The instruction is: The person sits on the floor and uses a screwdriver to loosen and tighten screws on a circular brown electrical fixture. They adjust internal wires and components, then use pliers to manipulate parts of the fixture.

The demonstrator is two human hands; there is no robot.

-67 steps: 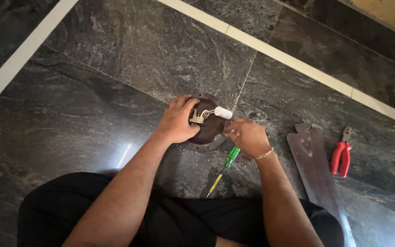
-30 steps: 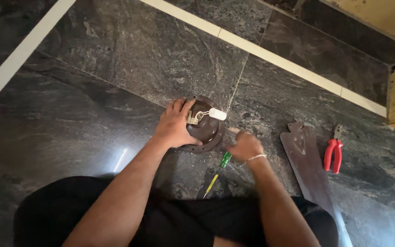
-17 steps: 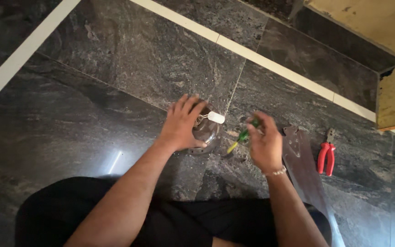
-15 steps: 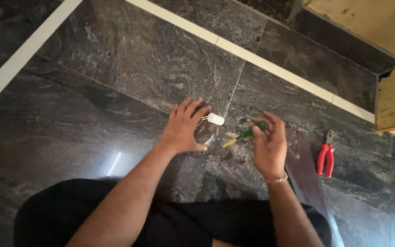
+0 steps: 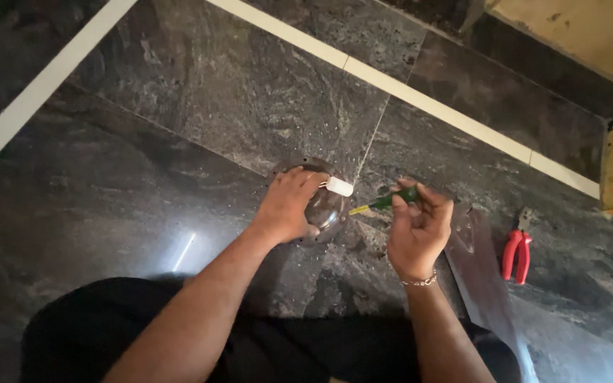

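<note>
While L hand (image 5: 289, 206) pins round part (image 5: 324, 209), R hand (image 5: 416, 227) grips screwdriver (image 5: 386, 201).

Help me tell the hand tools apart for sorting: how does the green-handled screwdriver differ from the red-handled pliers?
The green-handled screwdriver is held in the right hand; the red-handled pliers lie untouched on the dark stone floor. The screwdriver is one slim shaft pointing left; the pliers have two handles, running up and down the picture. Both sit right of the round dark fitting under the left hand.
</note>
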